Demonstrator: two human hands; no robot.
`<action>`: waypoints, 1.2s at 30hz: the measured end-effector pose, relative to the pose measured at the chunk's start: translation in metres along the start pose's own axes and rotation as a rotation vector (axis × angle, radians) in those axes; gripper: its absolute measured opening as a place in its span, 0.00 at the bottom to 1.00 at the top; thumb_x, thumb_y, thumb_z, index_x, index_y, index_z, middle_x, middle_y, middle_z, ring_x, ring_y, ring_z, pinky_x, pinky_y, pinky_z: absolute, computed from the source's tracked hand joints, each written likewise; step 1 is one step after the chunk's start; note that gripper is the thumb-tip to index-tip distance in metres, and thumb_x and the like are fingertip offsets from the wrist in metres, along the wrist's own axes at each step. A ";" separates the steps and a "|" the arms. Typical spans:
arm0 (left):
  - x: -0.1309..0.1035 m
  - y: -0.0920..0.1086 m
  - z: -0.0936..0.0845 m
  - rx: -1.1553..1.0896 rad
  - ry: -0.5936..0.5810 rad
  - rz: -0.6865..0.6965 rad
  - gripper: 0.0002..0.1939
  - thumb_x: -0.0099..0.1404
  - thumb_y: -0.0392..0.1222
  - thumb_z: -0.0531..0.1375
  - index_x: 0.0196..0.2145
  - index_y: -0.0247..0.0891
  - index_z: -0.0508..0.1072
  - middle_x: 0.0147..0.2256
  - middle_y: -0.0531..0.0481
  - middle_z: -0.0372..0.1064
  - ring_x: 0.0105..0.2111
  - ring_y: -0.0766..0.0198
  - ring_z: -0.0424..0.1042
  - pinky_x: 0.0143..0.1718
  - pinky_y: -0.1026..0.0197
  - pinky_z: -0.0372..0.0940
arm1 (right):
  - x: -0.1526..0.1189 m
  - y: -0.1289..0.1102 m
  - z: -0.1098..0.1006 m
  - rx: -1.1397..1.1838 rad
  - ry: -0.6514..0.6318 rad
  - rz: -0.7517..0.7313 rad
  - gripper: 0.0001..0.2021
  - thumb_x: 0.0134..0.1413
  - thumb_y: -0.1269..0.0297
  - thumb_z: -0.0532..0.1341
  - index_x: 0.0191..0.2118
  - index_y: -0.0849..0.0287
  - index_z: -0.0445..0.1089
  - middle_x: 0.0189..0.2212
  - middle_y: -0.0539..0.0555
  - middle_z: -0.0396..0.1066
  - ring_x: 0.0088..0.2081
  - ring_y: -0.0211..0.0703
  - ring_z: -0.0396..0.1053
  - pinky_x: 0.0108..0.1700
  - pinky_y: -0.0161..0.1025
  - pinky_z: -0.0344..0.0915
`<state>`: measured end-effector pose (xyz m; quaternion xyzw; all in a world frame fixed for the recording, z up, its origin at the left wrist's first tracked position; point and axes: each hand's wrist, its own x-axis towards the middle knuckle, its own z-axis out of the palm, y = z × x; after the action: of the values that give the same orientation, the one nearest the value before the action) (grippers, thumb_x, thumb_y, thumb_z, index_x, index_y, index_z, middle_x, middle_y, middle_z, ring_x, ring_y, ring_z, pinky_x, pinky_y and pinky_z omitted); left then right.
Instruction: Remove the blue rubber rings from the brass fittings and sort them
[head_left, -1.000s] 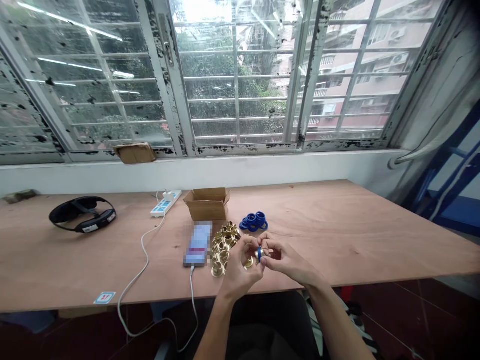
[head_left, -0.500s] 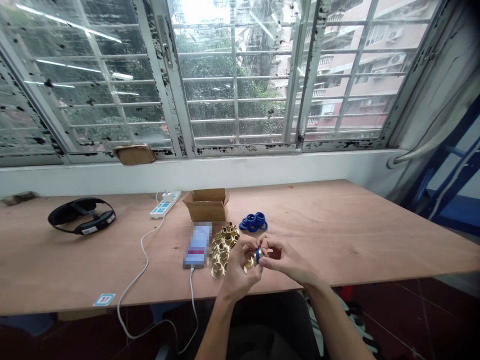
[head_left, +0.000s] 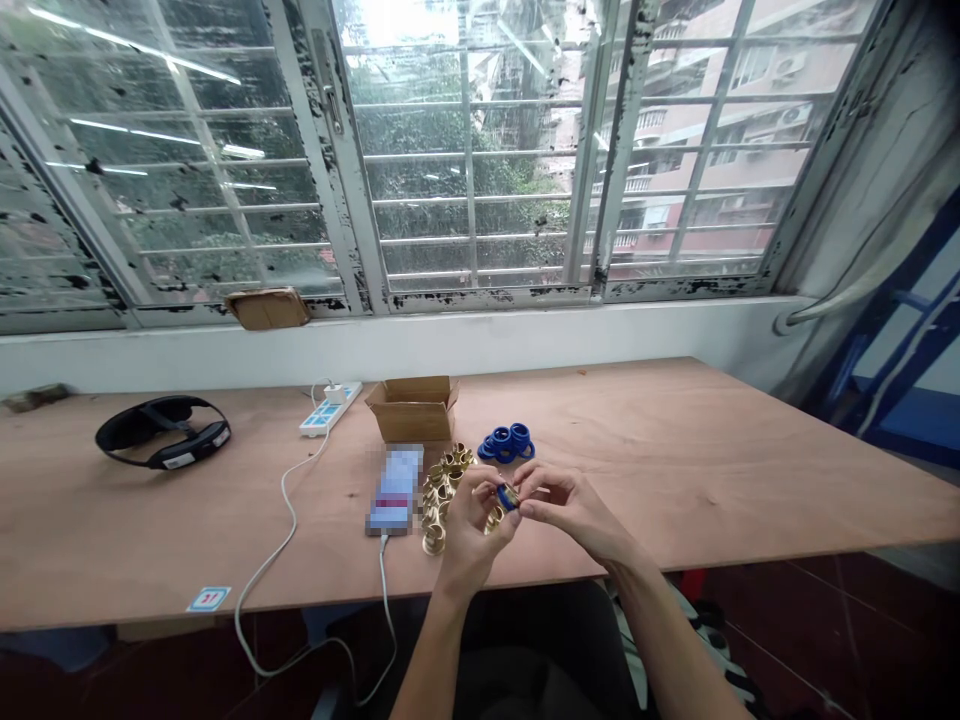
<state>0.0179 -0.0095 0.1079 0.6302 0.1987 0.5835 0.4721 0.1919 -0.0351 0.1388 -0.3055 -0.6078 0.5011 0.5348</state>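
Between the fingertips of both hands is a brass fitting with a blue ring around it. My left hand pinches its left side, and my right hand grips its right side with thumb and fingers. Several brass fittings lie in a heap on the table beside my left hand, which partly hides them. Just beyond the hands sits a small pile of blue rings.
An open cardboard box stands behind the brass heap. The phone has a white cable running over the front edge of the wooden table. A power strip and a black headset are farther left.
The fitting with its blue ring has tilted and shifted slightly left and up between my fingers. Both hands have changed their grip a little.
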 end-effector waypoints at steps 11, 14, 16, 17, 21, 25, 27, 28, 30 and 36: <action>0.000 -0.002 -0.004 0.113 0.042 0.052 0.13 0.63 0.40 0.68 0.44 0.39 0.73 0.50 0.43 0.68 0.49 0.55 0.75 0.49 0.54 0.73 | -0.004 -0.012 -0.003 -0.267 0.035 -0.019 0.11 0.61 0.53 0.68 0.39 0.54 0.83 0.42 0.57 0.76 0.44 0.49 0.73 0.45 0.44 0.70; 0.001 0.001 -0.002 0.243 -0.030 0.116 0.12 0.64 0.36 0.67 0.45 0.40 0.75 0.50 0.43 0.69 0.52 0.54 0.73 0.51 0.51 0.73 | -0.002 -0.010 0.001 -0.228 0.099 0.033 0.13 0.58 0.51 0.69 0.38 0.56 0.83 0.36 0.55 0.77 0.37 0.45 0.70 0.37 0.40 0.67; 0.001 0.003 -0.001 0.318 -0.068 0.146 0.14 0.63 0.32 0.65 0.46 0.42 0.75 0.50 0.44 0.69 0.52 0.54 0.73 0.53 0.50 0.73 | -0.001 -0.007 0.003 -0.155 0.122 0.086 0.14 0.56 0.50 0.70 0.37 0.57 0.83 0.33 0.54 0.76 0.33 0.42 0.67 0.33 0.38 0.63; 0.001 0.004 -0.001 0.342 -0.073 0.156 0.15 0.63 0.30 0.65 0.47 0.42 0.75 0.50 0.45 0.69 0.52 0.54 0.73 0.52 0.50 0.73 | 0.000 -0.005 0.004 -0.117 0.131 0.109 0.14 0.54 0.50 0.71 0.35 0.57 0.82 0.31 0.54 0.76 0.32 0.41 0.66 0.32 0.38 0.62; 0.002 0.007 0.003 0.393 -0.042 0.169 0.18 0.61 0.27 0.62 0.47 0.42 0.72 0.48 0.46 0.68 0.49 0.56 0.73 0.48 0.53 0.75 | 0.003 0.006 0.005 0.034 0.181 0.172 0.14 0.46 0.52 0.75 0.29 0.59 0.81 0.25 0.51 0.73 0.28 0.37 0.63 0.30 0.36 0.60; 0.001 0.006 0.005 0.455 -0.009 0.170 0.17 0.58 0.27 0.62 0.45 0.41 0.70 0.46 0.47 0.66 0.45 0.58 0.73 0.44 0.56 0.75 | 0.007 0.019 0.008 0.207 0.207 0.248 0.17 0.42 0.53 0.77 0.25 0.61 0.77 0.21 0.48 0.68 0.26 0.35 0.62 0.32 0.35 0.61; 0.001 0.004 0.005 0.503 0.007 0.184 0.18 0.57 0.28 0.62 0.44 0.41 0.69 0.46 0.47 0.66 0.45 0.58 0.72 0.43 0.56 0.74 | 0.009 0.024 0.010 0.253 0.219 0.272 0.18 0.40 0.53 0.78 0.24 0.62 0.76 0.21 0.48 0.68 0.25 0.34 0.62 0.32 0.35 0.62; 0.000 0.003 0.004 0.533 0.026 0.207 0.18 0.57 0.28 0.62 0.44 0.41 0.69 0.46 0.47 0.66 0.46 0.57 0.72 0.44 0.56 0.73 | 0.009 0.025 0.012 0.263 0.228 0.269 0.18 0.39 0.53 0.78 0.24 0.62 0.75 0.21 0.47 0.68 0.25 0.35 0.62 0.33 0.35 0.62; 0.001 0.001 0.003 0.597 0.069 0.280 0.18 0.57 0.28 0.62 0.44 0.41 0.69 0.46 0.47 0.67 0.47 0.56 0.72 0.47 0.54 0.72 | 0.009 0.026 0.014 0.255 0.240 0.228 0.18 0.41 0.53 0.78 0.24 0.61 0.74 0.21 0.48 0.68 0.26 0.35 0.63 0.33 0.36 0.62; 0.002 0.001 0.001 0.675 0.132 0.459 0.20 0.59 0.28 0.63 0.47 0.42 0.69 0.46 0.47 0.68 0.48 0.56 0.73 0.49 0.52 0.71 | 0.009 0.025 0.022 0.220 0.275 0.119 0.15 0.47 0.55 0.76 0.26 0.60 0.74 0.24 0.48 0.69 0.29 0.38 0.63 0.35 0.37 0.62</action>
<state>0.0188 -0.0086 0.1100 0.7390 0.2630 0.6148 0.0825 0.1649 -0.0251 0.1202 -0.3462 -0.4515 0.5490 0.6123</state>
